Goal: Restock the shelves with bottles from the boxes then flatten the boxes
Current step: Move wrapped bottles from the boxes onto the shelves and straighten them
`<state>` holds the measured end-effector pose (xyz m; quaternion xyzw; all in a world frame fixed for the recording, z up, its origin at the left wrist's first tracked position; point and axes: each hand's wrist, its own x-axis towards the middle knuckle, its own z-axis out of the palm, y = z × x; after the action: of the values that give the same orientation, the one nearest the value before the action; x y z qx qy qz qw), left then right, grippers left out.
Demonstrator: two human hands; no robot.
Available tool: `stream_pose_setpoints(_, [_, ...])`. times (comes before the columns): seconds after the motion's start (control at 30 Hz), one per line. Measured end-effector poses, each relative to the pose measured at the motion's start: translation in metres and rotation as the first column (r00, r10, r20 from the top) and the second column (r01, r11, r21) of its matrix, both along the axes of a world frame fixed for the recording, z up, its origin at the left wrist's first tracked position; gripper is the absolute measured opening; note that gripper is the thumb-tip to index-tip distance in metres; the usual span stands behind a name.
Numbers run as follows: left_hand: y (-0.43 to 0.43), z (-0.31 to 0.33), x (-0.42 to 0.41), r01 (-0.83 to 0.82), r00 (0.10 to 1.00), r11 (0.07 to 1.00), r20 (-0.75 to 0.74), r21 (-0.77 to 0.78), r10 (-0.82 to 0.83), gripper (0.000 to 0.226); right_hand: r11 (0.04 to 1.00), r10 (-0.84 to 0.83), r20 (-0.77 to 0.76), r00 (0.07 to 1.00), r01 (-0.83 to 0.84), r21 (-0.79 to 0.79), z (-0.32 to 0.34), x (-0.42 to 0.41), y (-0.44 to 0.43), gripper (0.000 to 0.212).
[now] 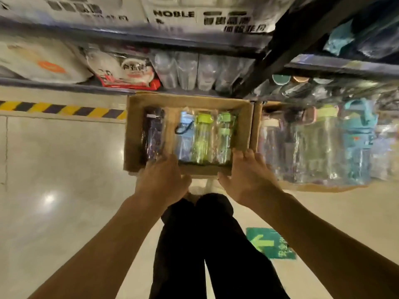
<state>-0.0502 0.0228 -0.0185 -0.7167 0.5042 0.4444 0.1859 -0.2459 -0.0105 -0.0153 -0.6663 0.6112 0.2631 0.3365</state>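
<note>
Both hands grip the near edge of an open cardboard box (pixel 190 100): the left hand (pixel 160 180) curls over the rim near the box's left side, fingers reaching inside, and the right hand (pixel 246 180) clasps the near right corner, fingers over the wall. Each hand is closed on cardboard, not on a bottle. The box sits on the floor (pixel 64 169) just in front of the lowest shelf (pixel 64 84), between the person's legs and the rack. Four wrapped bottles lie flat inside: a dark bottle (pixel 152 134) apart at the left, then a blue bottle (pixel 183 137), a yellow-green bottle (pixel 201 137) and a green bottle (pixel 224 134) side by side. A second box (pixel 313 186) of larger clear bottles stands touching on the right. The step in hand appears to be positioning or steadying the box before unloading. To do it well, keep the box level so the bottles do not roll together, hold the walls rather than the loose flaps, and leave it close to the shelf. The plastic wrap is likely slippery, so each bottle is best taken round its body.
</note>
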Motion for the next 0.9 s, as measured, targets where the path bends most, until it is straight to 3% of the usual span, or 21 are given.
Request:
stream_pose_setpoints(0.2, [-0.013, -0.151, 0.01, -0.075, 0.995, 0.994, -0.061, 0.075, 0.08, 0.039, 0.988, -0.137, -0.057, 0.989, 0.14, 0.071, -0.144, 0.01, -0.015, 0.079])
stream_pose_setpoints(0.33, [-0.021, -0.252, 0.017, -0.196, 0.972, 0.974, -0.112, 0.111, 0.208, 0.076, 0.937, -0.328, -0.096, 0.94, 0.336, 0.096, -0.237, 0.007, -0.027, 0.089])
stream_pose_setpoints(0.53, [-0.036, -0.37, 0.011, -0.529, 0.837, 0.846, -0.12, 0.074, 0.534, 0.1, 0.771, -0.611, -0.136, 0.78, 0.625, 0.118, -0.355, -0.004, -0.039, 0.106])
stream_pose_setpoints(0.67, [-0.043, -0.422, 0.01, -0.644, 0.73, 0.76, -0.231, 0.082, 0.644, 0.104, 0.664, -0.732, -0.082, 0.676, 0.736, 0.134, -0.405, -0.012, -0.033, 0.099])
stream_pose_setpoints(0.73, [-0.042, -0.438, 0.008, -0.632, 0.743, 0.772, -0.227, 0.072, 0.63, 0.101, 0.62, -0.779, -0.022, 0.626, 0.775, 0.121, -0.423, -0.018, -0.032, 0.09])
stream_pose_setpoints(0.8, [-0.04, -0.45, 0.006, -0.59, 0.783, 0.807, -0.223, 0.031, 0.581, 0.083, 0.594, -0.803, 0.023, 0.595, 0.797, 0.109, -0.438, -0.024, -0.03, 0.082])
stream_pose_setpoints(0.9, [-0.042, -0.465, 0.004, -0.566, 0.797, 0.824, -0.237, 0.024, 0.555, 0.088, 0.562, -0.827, 0.082, 0.557, 0.822, 0.09, -0.453, -0.026, -0.025, 0.08])
